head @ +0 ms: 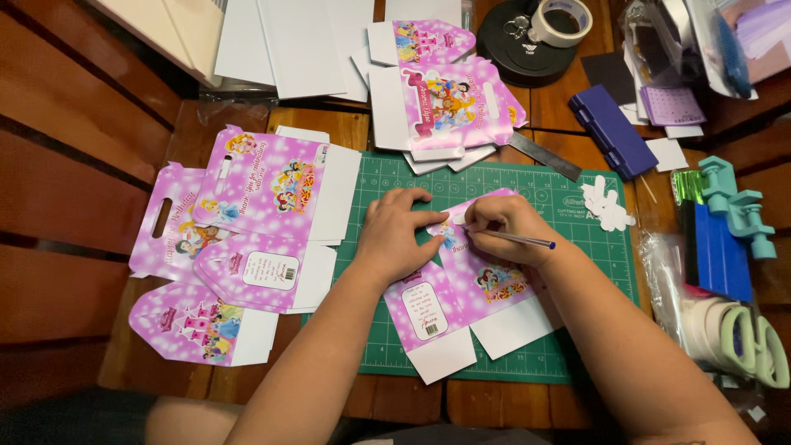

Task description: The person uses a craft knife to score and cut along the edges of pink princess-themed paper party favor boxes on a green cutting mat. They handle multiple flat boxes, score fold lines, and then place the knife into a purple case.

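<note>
The right hand [507, 224] gripped one pen [515, 239] at frame centre; the left hand [395, 235], fingers spread, pressed one pink flattened box [470, 284].

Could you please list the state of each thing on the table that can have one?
Pink printed card box blank: flat, unfolded, on green cutting mat.
Left hand: pressing the blank down.
Right hand: gripping blue pen, tip on blank.
White tape roll: lying flat.
</note>
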